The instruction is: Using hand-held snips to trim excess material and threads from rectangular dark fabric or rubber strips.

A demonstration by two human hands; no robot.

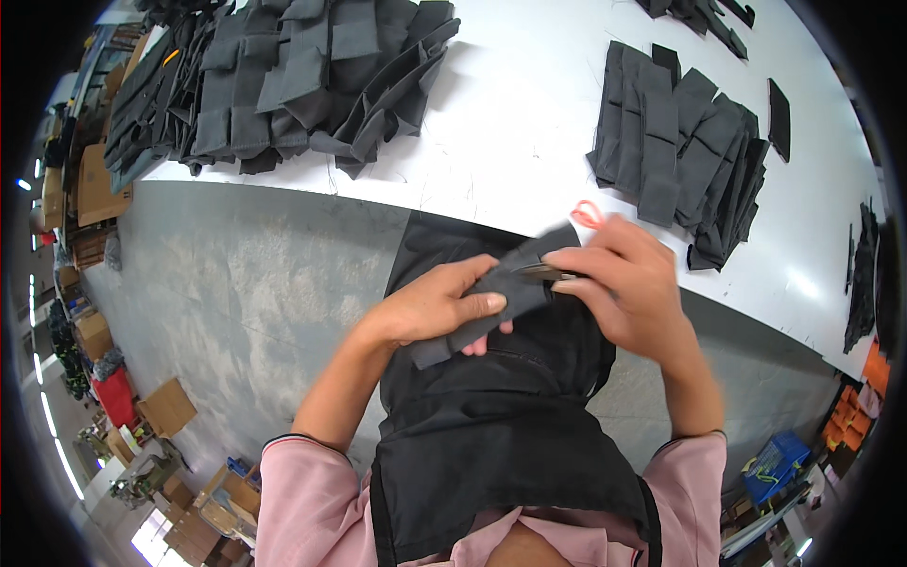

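Note:
My left hand (436,300) grips a dark grey strip of sewn fabric (529,295), thumb on top and fingers curled beneath. The strip slants up to the right in front of my black apron (510,454). In my right hand (631,283) is a small pair of metal thread snips (540,271), pinched between thumb and fingers, with the blades against the fabric. An orange-pink loop of cord (587,214) sticks out above that hand. My grip hides most of the snips' handle.
A white table (510,123) spans the far side, its front edge just beyond my hands. Dark fabric pieces lie in a large heap (283,85) at left and a smaller pile (680,142) at right. Cardboard boxes (102,184) line the left side; a blue crate (777,468) stands at lower right.

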